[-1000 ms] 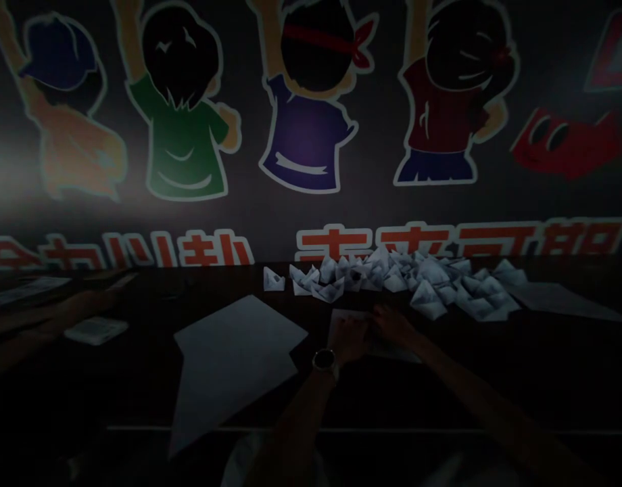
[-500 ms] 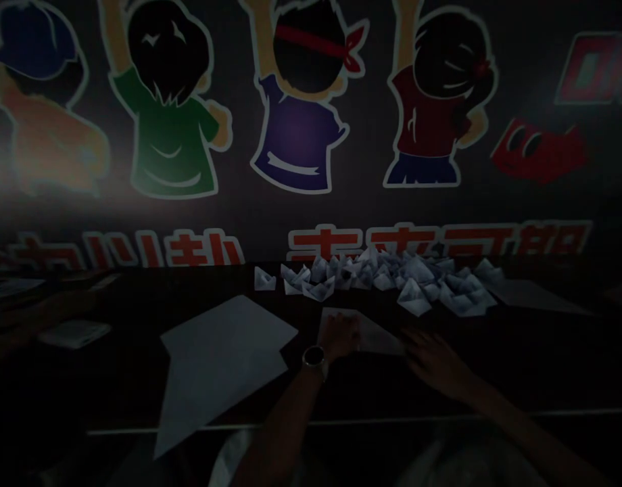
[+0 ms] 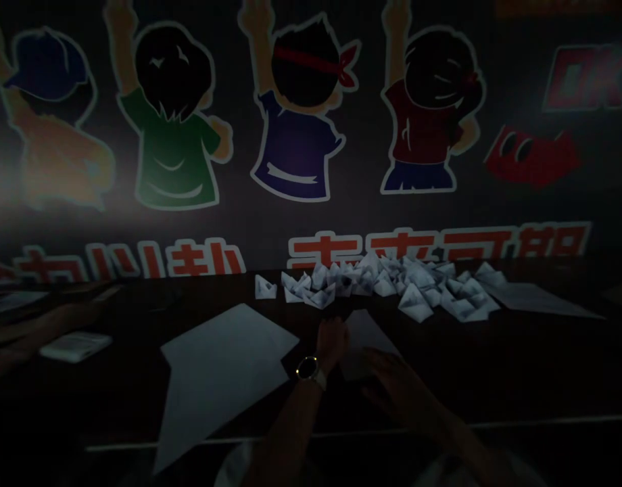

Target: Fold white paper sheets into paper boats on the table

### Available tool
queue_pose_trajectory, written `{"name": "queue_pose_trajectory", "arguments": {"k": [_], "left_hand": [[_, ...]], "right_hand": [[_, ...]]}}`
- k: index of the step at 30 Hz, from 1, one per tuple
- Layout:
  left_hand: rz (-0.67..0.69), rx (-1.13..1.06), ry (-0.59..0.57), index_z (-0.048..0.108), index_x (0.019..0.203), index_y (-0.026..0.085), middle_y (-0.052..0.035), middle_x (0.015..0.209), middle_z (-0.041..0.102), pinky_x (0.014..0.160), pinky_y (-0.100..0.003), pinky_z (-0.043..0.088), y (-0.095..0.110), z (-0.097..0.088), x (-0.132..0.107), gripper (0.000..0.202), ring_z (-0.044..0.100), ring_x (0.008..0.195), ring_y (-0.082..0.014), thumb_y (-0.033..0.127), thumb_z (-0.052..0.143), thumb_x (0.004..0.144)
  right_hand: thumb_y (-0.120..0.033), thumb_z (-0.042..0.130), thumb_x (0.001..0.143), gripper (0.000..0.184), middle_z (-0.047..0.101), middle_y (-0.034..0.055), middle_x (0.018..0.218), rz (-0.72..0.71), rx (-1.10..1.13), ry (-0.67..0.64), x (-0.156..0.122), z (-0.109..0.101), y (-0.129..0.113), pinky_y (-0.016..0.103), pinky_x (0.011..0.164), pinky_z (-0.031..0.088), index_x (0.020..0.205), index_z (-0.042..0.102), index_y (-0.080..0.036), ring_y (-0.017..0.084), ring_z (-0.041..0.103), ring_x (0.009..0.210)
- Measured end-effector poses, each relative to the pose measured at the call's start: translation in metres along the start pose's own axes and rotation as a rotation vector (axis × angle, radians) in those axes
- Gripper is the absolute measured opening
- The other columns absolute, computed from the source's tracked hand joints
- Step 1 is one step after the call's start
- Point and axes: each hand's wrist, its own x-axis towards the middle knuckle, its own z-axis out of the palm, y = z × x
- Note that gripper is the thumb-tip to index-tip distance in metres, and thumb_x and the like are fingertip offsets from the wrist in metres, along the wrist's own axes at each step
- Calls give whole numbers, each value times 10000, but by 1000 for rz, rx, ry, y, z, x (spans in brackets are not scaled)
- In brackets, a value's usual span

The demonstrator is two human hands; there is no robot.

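The scene is very dark. A partly folded sheet of white paper (image 3: 364,333) lies on the dark table in front of me. My left hand (image 3: 332,343), with a watch on its wrist, presses on the paper's left edge with fingers curled. My right hand (image 3: 392,384) lies flat over the paper's near right part, fingers stretched out.
A heap of several folded paper boats (image 3: 392,284) lies along the table's far edge by the cartoon wall. A stack of flat white sheets (image 3: 220,368) lies to my left, another sheet (image 3: 534,297) at far right. Another person's forearm (image 3: 32,328) and a folded paper (image 3: 75,345) are at left.
My right hand slid from the paper's right side back toward me and onto its near part. The paper now shows a pointed, folded shape. The view shifted slightly.
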Motion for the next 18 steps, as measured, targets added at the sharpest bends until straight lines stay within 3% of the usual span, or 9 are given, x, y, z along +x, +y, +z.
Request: {"name": "queue_pose_trajectory", "arguments": {"k": [4, 10, 13, 18], "left_hand": [[85, -44, -10, 563, 1026, 204, -51, 1097, 581, 898, -333, 372, -4, 3, -1, 243, 508, 1034, -197, 217, 387, 860], [346, -206, -93, 541, 1154, 270, 22, 1225, 548, 954, -305, 348, 0, 6, 0, 327, 478, 1102, -156, 231, 408, 858], [346, -221, -68, 608, 1073, 267, 4, 1111, 590, 913, -314, 376, 1, 4, 0, 282, 502, 1031, -178, 310, 450, 844], [355, -186, -49, 609, 1087, 291, -15, 1075, 560, 891, -326, 380, 2, 0, -2, 302, 483, 1013, -195, 376, 495, 821]], "right_hand": [[-447, 471, 838, 546, 448, 124, 1354, 33, 91, -43, -3, 6, 3, 452, 1021, 335, 1326, 411, -209, 267, 398, 1246], [-540, 574, 727, 748, 339, 123, 1425, 108, 80, -167, -40, -7, 30, 491, 1046, 284, 1364, 354, -216, 308, 287, 1307], [-420, 573, 760, 630, 355, 77, 1423, 78, 113, -166, -54, -14, 31, 481, 1042, 299, 1346, 381, -292, 290, 300, 1305], [-298, 483, 806, 405, 513, 13, 1306, 64, 226, -143, -56, -17, 20, 421, 963, 413, 1189, 546, -410, 251, 477, 1186]]}}
